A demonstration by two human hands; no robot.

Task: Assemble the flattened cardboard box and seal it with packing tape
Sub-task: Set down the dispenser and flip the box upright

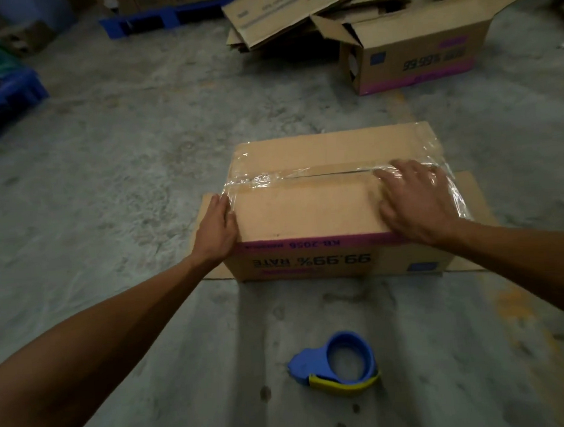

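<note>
The box (310,208) sits on the concrete floor (122,157) in front of the person, printed side facing them upside down, with flaps (471,195) of cardboard spread flat on the floor at its base on either side. A strip of clear tape (272,177) runs along the middle seam of the top face, wrinkled and shiny near the left end, and more film wraps down over the right edge.

The two hands are well apart, both open and flat. The left hand (217,227) presses against the left end of the box where the tape turns down over the edge. The right hand (415,198) lies palm down on the top near the right end, fingers spread over the tape. Neither holds anything. The blue and yellow tape dispenser (337,363) lies on the floor nearer the person, apart from the box.

To my eye the taping of this face is about done and the hands are smoothing it down. The trouble I'd look for is the tape itself: it is creased at the left, and part of the seam shows as a dark open line, so it may not grip well and could lift. Pushing hard with one hand could also slide the box on the floor.

Behind, another open box (413,53) and a stack of flat cardboard (294,11) wait.
</note>
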